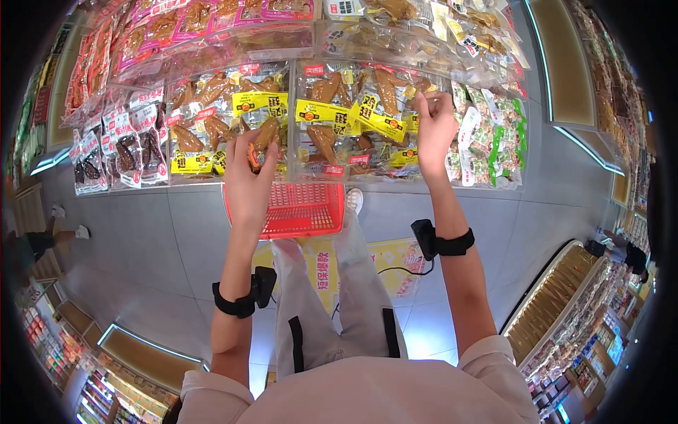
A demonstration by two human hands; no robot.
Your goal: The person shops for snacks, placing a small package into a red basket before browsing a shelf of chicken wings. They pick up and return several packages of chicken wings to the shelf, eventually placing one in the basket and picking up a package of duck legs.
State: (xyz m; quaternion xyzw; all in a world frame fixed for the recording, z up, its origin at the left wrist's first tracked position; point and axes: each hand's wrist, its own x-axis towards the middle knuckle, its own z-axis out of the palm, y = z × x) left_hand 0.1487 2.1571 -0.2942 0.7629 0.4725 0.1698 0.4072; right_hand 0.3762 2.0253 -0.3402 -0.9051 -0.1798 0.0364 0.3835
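My left hand (pixel 248 169) is closed on a packet of chicken wings (pixel 267 134), a clear pouch with a brown wing showing. A small orange and red patch shows by its fingers. Above the right side of the bin, my right hand (pixel 436 131) has its fingers bent and drawn together beside the yellow-labelled chicken wing packs (pixel 382 116). Whatever those fingertips pinch, if anything, is too small to make out. More chicken wing packs (pixel 212 131) lie in the compartment to the left, behind a clear divider (pixel 292 120).
A red shopping basket (pixel 304 208) sits on the floor below the shelf edge, close to my feet. Dark-food packets (pixel 131 141) fill the left end, green and white packets (pixel 487 134) the right. Other people stand in the side aisles.
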